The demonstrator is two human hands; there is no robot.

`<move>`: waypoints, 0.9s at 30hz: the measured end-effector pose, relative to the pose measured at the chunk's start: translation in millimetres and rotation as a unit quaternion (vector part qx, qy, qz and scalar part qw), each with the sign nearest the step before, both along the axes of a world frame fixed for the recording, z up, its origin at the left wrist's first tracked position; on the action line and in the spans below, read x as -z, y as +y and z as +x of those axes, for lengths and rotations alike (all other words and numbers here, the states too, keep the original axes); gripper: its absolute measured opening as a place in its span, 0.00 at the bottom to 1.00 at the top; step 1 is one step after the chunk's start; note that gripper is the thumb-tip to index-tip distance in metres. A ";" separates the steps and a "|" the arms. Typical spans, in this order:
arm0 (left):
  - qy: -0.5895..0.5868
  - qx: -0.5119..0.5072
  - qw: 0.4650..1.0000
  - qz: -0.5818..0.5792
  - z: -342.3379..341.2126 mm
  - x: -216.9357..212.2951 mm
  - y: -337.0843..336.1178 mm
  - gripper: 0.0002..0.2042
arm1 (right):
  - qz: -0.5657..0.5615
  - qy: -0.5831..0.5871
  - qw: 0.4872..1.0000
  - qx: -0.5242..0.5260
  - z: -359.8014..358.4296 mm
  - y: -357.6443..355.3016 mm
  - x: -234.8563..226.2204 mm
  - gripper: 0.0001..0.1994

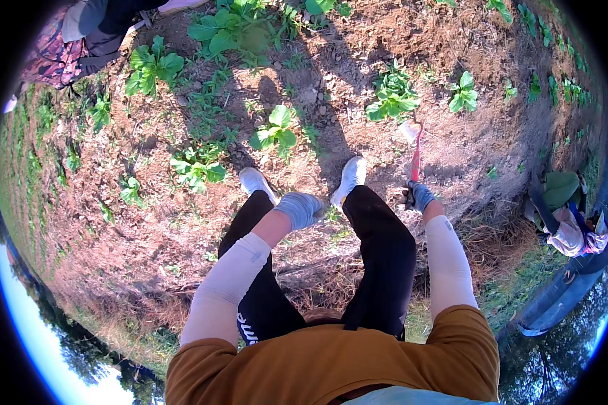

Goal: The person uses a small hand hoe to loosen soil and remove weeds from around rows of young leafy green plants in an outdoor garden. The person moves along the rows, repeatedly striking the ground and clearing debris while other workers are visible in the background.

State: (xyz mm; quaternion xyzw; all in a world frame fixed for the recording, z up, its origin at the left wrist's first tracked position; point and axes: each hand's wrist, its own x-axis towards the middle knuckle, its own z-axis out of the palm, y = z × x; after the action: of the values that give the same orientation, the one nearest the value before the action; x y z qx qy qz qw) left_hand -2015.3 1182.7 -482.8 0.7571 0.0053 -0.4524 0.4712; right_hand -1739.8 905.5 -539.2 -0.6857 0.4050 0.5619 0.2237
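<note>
My right hand (419, 196), in a grey-blue glove with dark fingers, is closed around the red handle of a small hand hoe (417, 158). The hoe reaches away from me, and its pale blade (409, 132) is at the soil just short of a leafy green plant (393, 96). My left hand (300, 210), also gloved, hangs between my knees near the left shoe; its fingers are turned away from view, so I cannot tell what they do. Ahead of my shoes grows another leafy plant (275, 131).
Several more leafy plants (153, 67) stand in the dry brown soil (452, 158), with small weeds among them. Two other people are nearby, one in patterned clothing (54, 50) at far left, another (566, 226) at the right. Dry grass (496, 246) lies beside my right arm.
</note>
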 end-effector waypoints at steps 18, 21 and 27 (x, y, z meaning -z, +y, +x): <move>-0.195 0.185 0.951 0.151 70.5 24.3 119.0 0.06 | 0.019 -0.227 0.969 -0.101 -59.6 -94.3 116.9 0.09; -0.254 0.128 0.950 0.126 66.9 17.2 116.6 0.04 | 0.048 -0.241 0.969 -0.011 -63.9 -83.1 109.1 0.09; -0.221 0.107 0.952 0.181 25.7 4.6 93.0 0.08 | 0.108 -0.270 0.944 0.157 -78.7 -88.6 92.3 0.10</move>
State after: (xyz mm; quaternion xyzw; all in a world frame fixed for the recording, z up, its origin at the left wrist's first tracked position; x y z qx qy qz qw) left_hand -1989.7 1275.7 -487.5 0.9070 -0.0981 -0.3132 0.2640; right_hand -1818.4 816.9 -631.5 -0.7114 0.3687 0.3536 0.4827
